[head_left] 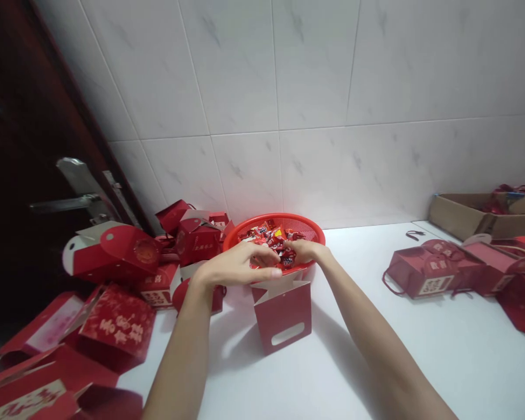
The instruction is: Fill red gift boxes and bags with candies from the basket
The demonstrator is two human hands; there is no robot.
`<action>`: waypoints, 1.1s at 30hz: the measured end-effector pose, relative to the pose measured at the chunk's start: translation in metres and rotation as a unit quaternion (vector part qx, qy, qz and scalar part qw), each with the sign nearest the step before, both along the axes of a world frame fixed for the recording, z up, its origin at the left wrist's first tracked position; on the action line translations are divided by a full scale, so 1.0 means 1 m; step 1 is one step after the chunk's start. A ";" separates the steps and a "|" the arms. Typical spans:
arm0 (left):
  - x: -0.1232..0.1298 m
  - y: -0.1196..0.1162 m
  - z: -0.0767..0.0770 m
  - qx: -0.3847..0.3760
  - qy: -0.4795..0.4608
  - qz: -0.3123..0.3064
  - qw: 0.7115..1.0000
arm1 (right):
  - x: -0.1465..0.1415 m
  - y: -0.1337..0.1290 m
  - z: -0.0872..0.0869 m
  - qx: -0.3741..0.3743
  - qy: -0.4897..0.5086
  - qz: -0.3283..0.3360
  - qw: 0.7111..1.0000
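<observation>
A red plastic basket (314, 224) of red-wrapped sweets (276, 238) stands against the tiled wall. In front of it is a small red gift box (284, 315), upright with its top open and a pale slot low on its front. My left hand (240, 263) hovers over the basket's near rim and the back of the box, thumb and fingers apart, with nothing visible in it. Down in the basket's right side, my right hand (305, 251) touches the sweets. Its fingertips are partly hidden, so I cannot see what they hold.
Red gift boxes (118, 324) are heaped on the left, beside a dark door with a metal handle (63, 204). More red boxes (433, 271) with cords lie on the right. A cardboard box (457, 217) and a small dark strip (415, 234) are behind them on the white table (245, 379).
</observation>
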State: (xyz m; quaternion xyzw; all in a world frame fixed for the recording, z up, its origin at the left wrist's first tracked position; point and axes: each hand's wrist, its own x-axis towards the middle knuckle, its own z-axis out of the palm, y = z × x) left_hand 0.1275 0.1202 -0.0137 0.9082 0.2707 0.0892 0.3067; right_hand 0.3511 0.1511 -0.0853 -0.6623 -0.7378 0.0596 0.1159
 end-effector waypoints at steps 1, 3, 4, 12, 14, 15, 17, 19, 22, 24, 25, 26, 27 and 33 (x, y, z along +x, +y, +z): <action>0.000 -0.004 0.002 -0.006 0.024 -0.018 1.000 | -0.002 0.000 -0.002 -0.024 -0.003 -0.004 1.000; 0.002 -0.011 0.005 -0.007 0.053 -0.047 0.997 | -0.003 -0.003 -0.003 -0.057 0.004 -0.014 0.998; 0.003 -0.015 0.006 -0.001 0.057 -0.054 0.997 | -0.003 -0.005 -0.004 -0.063 0.009 -0.017 0.998; 0.004 -0.020 0.007 0.010 0.063 -0.039 0.997 | -0.002 -0.008 -0.010 0.000 0.125 -0.041 0.991; 0.003 -0.020 0.007 0.007 0.058 -0.032 0.998 | -0.001 -0.007 -0.013 0.008 0.182 -0.035 0.983; 0.003 -0.019 0.007 0.007 0.057 -0.030 0.998 | 0.000 -0.006 -0.014 0.010 0.215 -0.032 0.976; 0.002 -0.017 0.007 0.005 0.057 -0.028 0.998 | 0.003 -0.005 -0.016 0.016 0.285 -0.034 0.958; -0.001 -0.014 0.007 -0.002 0.057 -0.029 0.998 | 0.005 -0.004 -0.016 0.028 0.343 -0.037 0.938; -0.004 -0.006 0.006 -0.030 0.040 -0.042 0.998 | 0.011 -0.004 -0.016 0.030 0.464 -0.015 0.885; -0.002 0.001 0.003 -0.037 0.006 -0.031 0.999 | 0.016 -0.005 -0.015 0.005 0.571 0.014 0.821; 0.000 0.005 0.000 -0.030 -0.022 -0.013 0.999 | 0.018 -0.006 -0.015 -0.009 0.614 0.031 0.789; 0.004 0.010 -0.004 -0.017 -0.055 0.016 0.998 | 0.019 -0.007 -0.014 -0.019 0.641 0.048 0.766; 0.008 0.016 -0.009 0.001 -0.091 0.050 0.995 | 0.020 -0.008 -0.014 -0.024 0.652 0.062 0.755; 0.042 0.051 -0.050 0.014 -0.188 0.149 0.971 | 0.002 -0.004 -0.015 0.019 0.723 0.099 0.684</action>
